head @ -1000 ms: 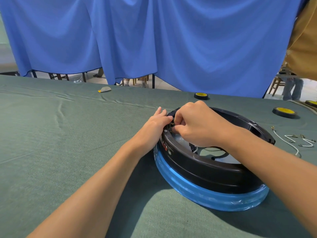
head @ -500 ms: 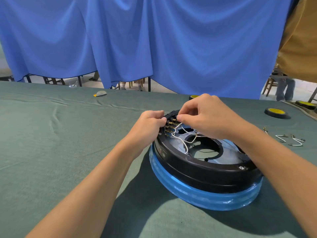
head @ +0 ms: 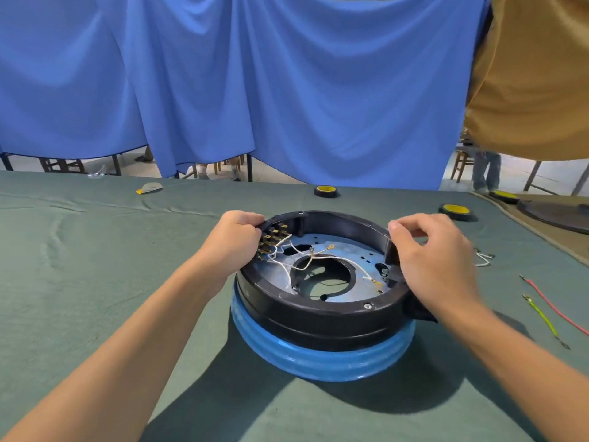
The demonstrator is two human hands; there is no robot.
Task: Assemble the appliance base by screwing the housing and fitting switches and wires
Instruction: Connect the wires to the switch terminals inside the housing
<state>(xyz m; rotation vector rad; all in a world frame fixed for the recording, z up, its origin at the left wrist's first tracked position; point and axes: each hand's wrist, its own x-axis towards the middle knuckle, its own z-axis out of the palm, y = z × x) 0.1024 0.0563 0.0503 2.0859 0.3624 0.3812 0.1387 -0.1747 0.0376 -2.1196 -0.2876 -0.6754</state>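
Head view. Housing (head: 318, 317), a black ring, sits mid-worktop (head: 95, 275) on top of a blue ring (head: 318, 362), open side up. Switch terminals (head: 271, 239) are on the inner wall, left side. White wires (head: 287, 260) run from them over the metal floor plate toward the centre hole and the right wall.

Left grip (head: 234, 240): clenched over the housing rim right at the terminals, steadying it. Same spot as half a second ago.

Right grip (head: 438, 263): changed. It was at the terminals, just beside the left grip; now it is at the right rim, well apart from them. Fingers curled, thumb and forefinger close together above the rim. A thin strand may run there; cannot tell whether it grasps anything.

Reading: work at the terminal side looks paused or done. Likely next is the free wire end near the right wall, or turning the housing. Wire ends on the plate appear unfastened, so wiring is judged incomplete.

Spare red lead (head: 554, 309) and green-yellow lead (head: 541, 315) lie on the worktop to the right, untouched
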